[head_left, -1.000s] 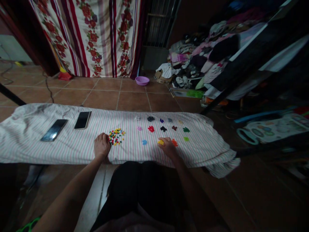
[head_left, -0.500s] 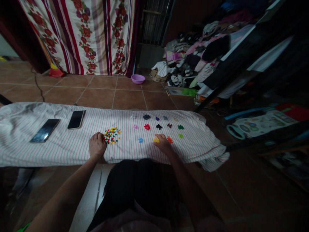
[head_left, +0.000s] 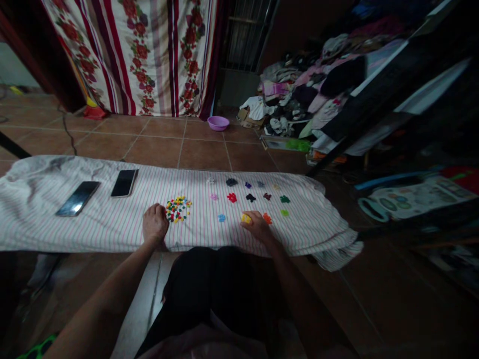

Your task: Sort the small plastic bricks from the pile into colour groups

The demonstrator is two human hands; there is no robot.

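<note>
A mixed pile of small coloured beads point(head_left: 179, 208), yellow, red, green and white among them, lies on the striped cloth. My left hand point(head_left: 155, 223) rests at its left edge with curled fingers; whatever they hold is hidden. Farther right, my right hand point(head_left: 258, 227) reaches down to a small yellow heap point(head_left: 246, 218), thumb and fingers drawn together at its edge. Around it are single-colour heaps: light blue point(head_left: 222, 218), orange point(head_left: 267, 218), red point(head_left: 232, 198), black point(head_left: 250, 197), brown point(head_left: 267, 197), dark green point(head_left: 285, 199) and lime green point(head_left: 285, 212).
Two phones point(head_left: 124, 183) lie on the left of the cloth-covered surface point(head_left: 112, 224). More heaps, pink point(head_left: 214, 197), white point(head_left: 211, 181) and dark grey point(head_left: 231, 182), sit toward the far edge. On the tiled floor beyond are a purple basin point(head_left: 218, 123) and piled clothes point(head_left: 299, 89).
The whole view has shifted slightly, so the scene sits a little farther right. Both hands stay at the same heaps, with my right fingers still at the yellow one.
</note>
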